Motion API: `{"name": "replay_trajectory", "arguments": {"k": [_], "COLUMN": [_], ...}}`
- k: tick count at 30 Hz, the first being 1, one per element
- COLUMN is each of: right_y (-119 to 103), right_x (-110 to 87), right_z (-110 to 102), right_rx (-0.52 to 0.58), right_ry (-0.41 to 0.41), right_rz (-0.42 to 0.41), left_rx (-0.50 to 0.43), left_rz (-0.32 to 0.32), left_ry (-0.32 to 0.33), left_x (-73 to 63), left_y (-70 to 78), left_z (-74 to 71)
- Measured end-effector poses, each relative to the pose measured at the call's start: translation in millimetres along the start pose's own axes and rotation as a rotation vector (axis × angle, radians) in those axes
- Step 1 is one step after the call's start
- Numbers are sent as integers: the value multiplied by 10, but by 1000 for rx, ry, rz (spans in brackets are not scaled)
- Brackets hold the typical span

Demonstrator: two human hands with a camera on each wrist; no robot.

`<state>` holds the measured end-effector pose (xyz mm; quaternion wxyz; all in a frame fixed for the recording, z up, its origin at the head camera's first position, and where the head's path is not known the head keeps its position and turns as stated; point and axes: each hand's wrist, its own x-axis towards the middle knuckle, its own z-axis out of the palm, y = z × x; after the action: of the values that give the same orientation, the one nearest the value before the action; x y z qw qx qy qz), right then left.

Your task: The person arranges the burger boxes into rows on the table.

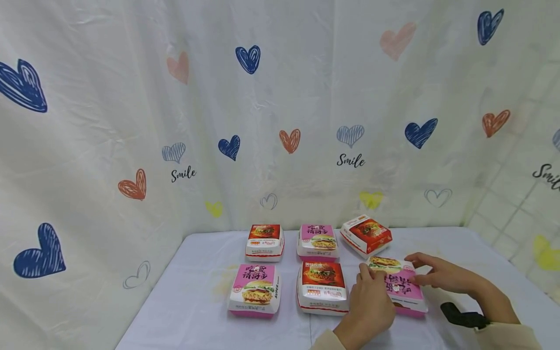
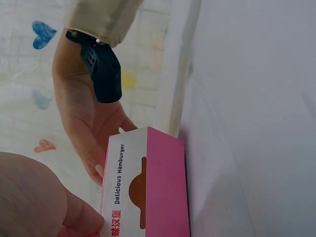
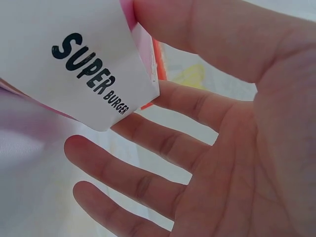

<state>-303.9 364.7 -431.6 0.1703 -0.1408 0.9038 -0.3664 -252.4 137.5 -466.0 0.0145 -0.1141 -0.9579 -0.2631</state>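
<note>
A pink-and-white hamburger box is at the front right of the white table, its burger picture turned toward the back. At its left side my left hand holds it with bent fingers, and the thumb lies along the top edge. My right hand grips the far right corner. In the right wrist view the right thumb presses the pink top while the index finger reaches behind the box; the other fingers spread beside it. "Delicious Hamburger" shows on the front face in the left wrist view.
Left of my left hand stands a red-topped burger box, then a pink one. Behind them are a red box, a pink box and a tilted red box. A heart-printed curtain hangs behind the table.
</note>
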Motion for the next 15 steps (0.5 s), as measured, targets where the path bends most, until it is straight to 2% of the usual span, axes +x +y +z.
{"name": "replay_trajectory", "arguments": {"k": [4, 8, 15], "right_y": [-2, -14, -24], "right_x": [-24, -50, -63], "right_z": [5, 2, -3], "right_rx": [0, -19, -62], "right_ry": [-2, 15, 38], "right_rz": [-1, -18, -49], "left_rx": [-25, -31, 96], "left_rz": [6, 33, 17], "left_ry": [2, 38, 79], "left_x": [-18, -47, -65], "left_y": [-11, -21, 7], "left_z": [-8, -16, -32]}}
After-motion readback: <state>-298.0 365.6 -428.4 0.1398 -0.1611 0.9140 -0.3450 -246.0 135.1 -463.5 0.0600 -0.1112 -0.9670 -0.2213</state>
